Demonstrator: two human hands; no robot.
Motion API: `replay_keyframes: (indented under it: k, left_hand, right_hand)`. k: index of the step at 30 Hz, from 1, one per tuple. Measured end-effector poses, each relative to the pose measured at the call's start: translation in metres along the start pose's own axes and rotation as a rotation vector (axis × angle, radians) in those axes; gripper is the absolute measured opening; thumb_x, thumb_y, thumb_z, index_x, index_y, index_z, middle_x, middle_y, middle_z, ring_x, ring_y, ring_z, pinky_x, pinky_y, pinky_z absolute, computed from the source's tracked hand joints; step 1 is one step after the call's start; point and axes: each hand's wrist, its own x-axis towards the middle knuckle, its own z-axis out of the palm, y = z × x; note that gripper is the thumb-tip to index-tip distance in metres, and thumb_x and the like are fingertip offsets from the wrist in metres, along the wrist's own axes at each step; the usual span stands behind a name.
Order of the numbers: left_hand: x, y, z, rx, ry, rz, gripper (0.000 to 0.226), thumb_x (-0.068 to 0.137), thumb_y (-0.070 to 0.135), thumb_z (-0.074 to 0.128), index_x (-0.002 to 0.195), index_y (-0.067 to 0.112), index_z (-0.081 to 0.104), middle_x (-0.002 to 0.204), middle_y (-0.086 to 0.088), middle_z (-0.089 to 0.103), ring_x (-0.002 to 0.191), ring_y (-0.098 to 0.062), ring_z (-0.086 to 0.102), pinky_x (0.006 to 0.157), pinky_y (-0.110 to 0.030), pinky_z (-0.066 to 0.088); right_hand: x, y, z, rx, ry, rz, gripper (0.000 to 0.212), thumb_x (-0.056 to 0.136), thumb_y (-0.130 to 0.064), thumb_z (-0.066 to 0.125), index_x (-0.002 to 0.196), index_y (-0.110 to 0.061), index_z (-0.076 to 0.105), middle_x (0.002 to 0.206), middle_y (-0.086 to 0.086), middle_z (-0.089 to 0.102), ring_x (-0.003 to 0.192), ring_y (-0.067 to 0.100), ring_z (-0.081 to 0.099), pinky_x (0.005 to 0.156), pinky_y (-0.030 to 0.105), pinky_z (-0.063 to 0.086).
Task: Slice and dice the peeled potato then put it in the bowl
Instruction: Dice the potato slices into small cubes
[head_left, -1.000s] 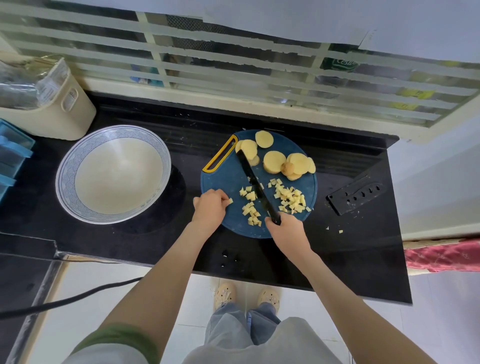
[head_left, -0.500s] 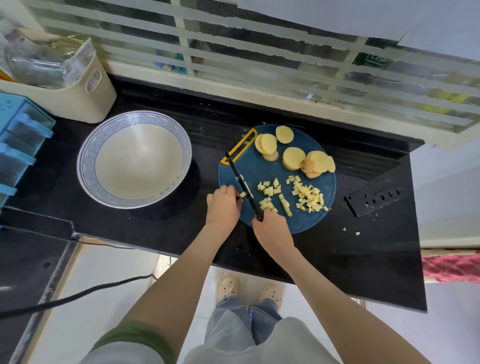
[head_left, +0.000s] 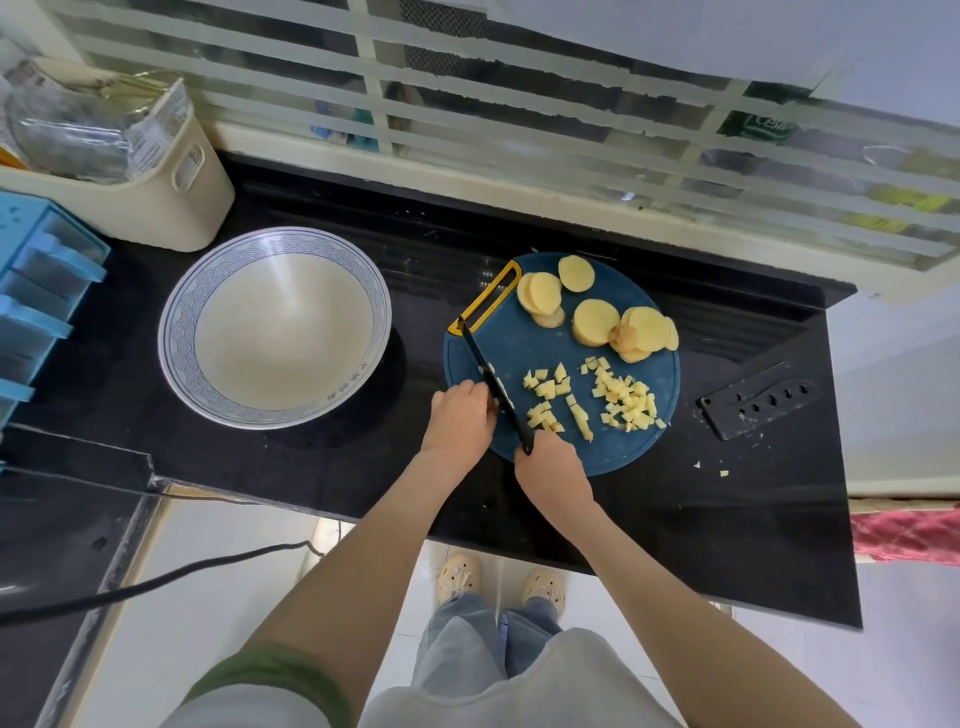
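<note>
A blue drawer unit (head_left: 36, 291) stands at the left edge of the frame. A cream basket (head_left: 171, 202) holding plastic packets sits just behind it, in the upper left.

The bowl (head_left: 177, 332) stands on the black table (head_left: 311, 457), left of centre. It is upright, and nothing shows in it. It stands apart from the cutting board (head_left: 519, 353), which lies round and blue at the centre of the frame, with a yellow handle (head_left: 488, 301) on its upper left rim.

The left hand (head_left: 460, 415) rests on the lower left edge of the board. Its grip is curled, knuckles against the left face of the blade. Whether the fingers pinch a potato piece cannot be told, because the hand covers that spot.

The knife (head_left: 478, 353) is black and runs diagonally from the yellow handle down to the right hand (head_left: 553, 467). The grip of the right hand is closed round the knife handle at the lower edge of the board.

The potato dice (head_left: 623, 400) lie in two loose groups on the board, right of the blade. The potato slices (head_left: 595, 322) lie overlapping along the upper part of the board.

A black knife sheath (head_left: 758, 400) lies on the table, right of the board. A few potato crumbs (head_left: 722, 473) lie on the table below it.
</note>
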Motion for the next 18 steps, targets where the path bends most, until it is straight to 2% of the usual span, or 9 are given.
replay_keyframes:
  k: [2, 5, 7, 9, 11, 13, 14, 16, 18]
  left_hand:
    - [0.0, 0.002, -0.001, -0.019, -0.021, 0.021, 0.018, 0.097, 0.021, 0.046, 0.109, 0.011, 0.055, 0.11, -0.004, 0.056, 0.104, -0.022, 0.052, 0.085, -0.033, 0.032]
    - [-0.001, 0.008, -0.003, -0.059, -0.038, 0.096, 0.019, 0.096, 0.02, 0.046, 0.111, 0.017, 0.056, 0.108, 0.0, 0.056, 0.104, -0.019, 0.05, 0.084, -0.033, 0.028]
    - [0.002, 0.01, -0.008, -0.139, -0.012, 0.162, 0.019, 0.094, 0.018, 0.047, 0.108, 0.019, 0.06, 0.1, 0.005, 0.058, 0.099, -0.016, 0.052, 0.084, -0.032, 0.027]
    - [0.004, 0.011, -0.018, -0.255, 0.095, 0.19, 0.015, 0.091, 0.016, 0.049, 0.1, 0.018, 0.061, 0.087, 0.008, 0.058, 0.085, -0.014, 0.057, 0.083, -0.031, 0.034]
    - [0.007, 0.011, -0.029, -0.386, 0.269, 0.2, 0.012, 0.088, 0.018, 0.05, 0.093, 0.014, 0.06, 0.079, 0.007, 0.059, 0.071, -0.012, 0.058, 0.075, -0.035, 0.046]
    - [0.01, 0.014, -0.041, -0.465, 0.407, 0.232, 0.017, 0.088, 0.022, 0.047, 0.09, 0.011, 0.059, 0.074, 0.008, 0.055, 0.065, -0.007, 0.052, 0.066, -0.028, 0.046]
    - [0.011, 0.019, -0.047, -0.48, 0.416, 0.27, 0.017, 0.088, 0.022, 0.047, 0.089, 0.01, 0.06, 0.073, 0.009, 0.053, 0.063, -0.004, 0.048, 0.064, -0.024, 0.043]
    - [0.013, 0.031, -0.056, -0.467, 0.308, 0.356, 0.015, 0.088, 0.021, 0.05, 0.087, 0.012, 0.061, 0.069, 0.01, 0.052, 0.06, -0.002, 0.045, 0.064, -0.019, 0.037]
    - [0.017, 0.042, -0.056, -0.348, 0.12, 0.401, 0.013, 0.09, 0.02, 0.05, 0.087, 0.016, 0.063, 0.069, 0.012, 0.053, 0.063, -0.004, 0.046, 0.073, -0.027, 0.038]
  right_hand:
    - [0.001, -0.005, 0.0, 0.008, 0.034, -0.009, 0.026, 0.098, -0.027, 0.044, 0.103, -0.005, 0.058, 0.097, 0.011, 0.062, 0.088, 0.026, 0.062, 0.077, 0.037, 0.052]
    - [0.004, -0.008, -0.012, -0.026, 0.131, -0.067, 0.027, 0.1, -0.025, 0.042, 0.098, -0.004, 0.058, 0.092, 0.01, 0.061, 0.085, 0.025, 0.06, 0.068, 0.03, 0.042]
    - [0.006, -0.004, -0.031, -0.067, 0.163, -0.091, 0.023, 0.099, -0.027, 0.041, 0.095, -0.009, 0.056, 0.085, 0.006, 0.057, 0.079, 0.023, 0.057, 0.066, 0.03, 0.04]
    - [0.008, 0.007, -0.052, -0.09, 0.153, -0.081, 0.02, 0.098, -0.03, 0.042, 0.092, -0.013, 0.052, 0.079, 0.004, 0.056, 0.075, 0.023, 0.057, 0.065, 0.034, 0.045]
    - [0.006, 0.019, -0.073, -0.233, 0.166, -0.096, 0.02, 0.098, -0.032, 0.043, 0.094, -0.014, 0.05, 0.076, 0.002, 0.056, 0.07, 0.023, 0.058, 0.06, 0.032, 0.046]
    - [0.002, 0.031, -0.089, -0.399, 0.196, -0.129, 0.02, 0.098, -0.034, 0.043, 0.096, -0.015, 0.048, 0.075, 0.001, 0.055, 0.068, 0.023, 0.057, 0.059, 0.031, 0.045]
    - [0.001, 0.036, -0.096, -0.464, 0.212, -0.149, 0.02, 0.098, -0.035, 0.043, 0.097, -0.015, 0.048, 0.074, 0.0, 0.053, 0.065, 0.023, 0.055, 0.058, 0.03, 0.044]
    - [0.001, 0.048, -0.104, -0.603, 0.268, -0.264, 0.019, 0.094, -0.032, 0.053, 0.095, -0.013, 0.051, 0.064, -0.002, 0.046, 0.054, 0.022, 0.049, 0.048, 0.029, 0.038]
    - [0.001, 0.057, -0.109, -0.678, 0.32, -0.411, 0.031, 0.068, -0.025, 0.081, 0.075, -0.012, 0.054, 0.046, -0.003, 0.038, 0.032, 0.019, 0.036, 0.035, 0.02, 0.017]
